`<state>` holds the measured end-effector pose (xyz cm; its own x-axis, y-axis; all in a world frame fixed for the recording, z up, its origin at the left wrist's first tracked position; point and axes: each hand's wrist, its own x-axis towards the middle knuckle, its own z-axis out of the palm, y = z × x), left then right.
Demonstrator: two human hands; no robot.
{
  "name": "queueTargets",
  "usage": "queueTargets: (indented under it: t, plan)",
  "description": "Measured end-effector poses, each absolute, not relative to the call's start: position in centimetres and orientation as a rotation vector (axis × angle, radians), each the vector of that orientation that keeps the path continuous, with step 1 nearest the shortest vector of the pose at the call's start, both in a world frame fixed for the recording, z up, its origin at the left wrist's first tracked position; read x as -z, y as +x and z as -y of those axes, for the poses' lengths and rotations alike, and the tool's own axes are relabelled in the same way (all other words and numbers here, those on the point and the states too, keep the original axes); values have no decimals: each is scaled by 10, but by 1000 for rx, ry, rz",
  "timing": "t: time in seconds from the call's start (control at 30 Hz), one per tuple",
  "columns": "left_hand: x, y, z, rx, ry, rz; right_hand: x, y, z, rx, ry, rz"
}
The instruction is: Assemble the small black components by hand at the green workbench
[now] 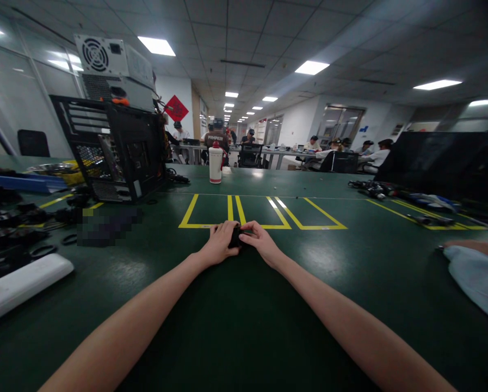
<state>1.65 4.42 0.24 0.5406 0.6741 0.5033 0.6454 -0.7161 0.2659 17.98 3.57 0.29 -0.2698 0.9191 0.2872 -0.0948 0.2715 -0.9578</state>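
Note:
Both of my hands meet over the green table [244,305], just in front of the yellow tape outlines [232,209]. My left hand [220,241] is wrapped round a small black object [235,237], which it mostly covers; its kind cannot be made out. From the other side my right hand [260,242] reaches in, with its thumb and forefinger bent together at the object's right edge. Whether those fingertips grip a part of it or something tiny is too small to tell.
At the left stand an opened black computer case [125,147] with a power supply [109,57] on top, dark cables and a white bar [27,286]. A white bottle [215,164] stands ahead. On the right are cables [376,189] and another person's light-blue sleeve [476,277].

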Motion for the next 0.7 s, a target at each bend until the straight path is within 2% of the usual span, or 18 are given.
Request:
queueTargets:
  t: [0.4, 0.7]
  plan:
    - [-2, 17, -44, -896, 2706, -1190, -6, 182, -31, -1343, -707, 1510]
    - [-1, 17, -46, -927, 2705, -1175, -5, 181, -33, -1272, -796, 1468]
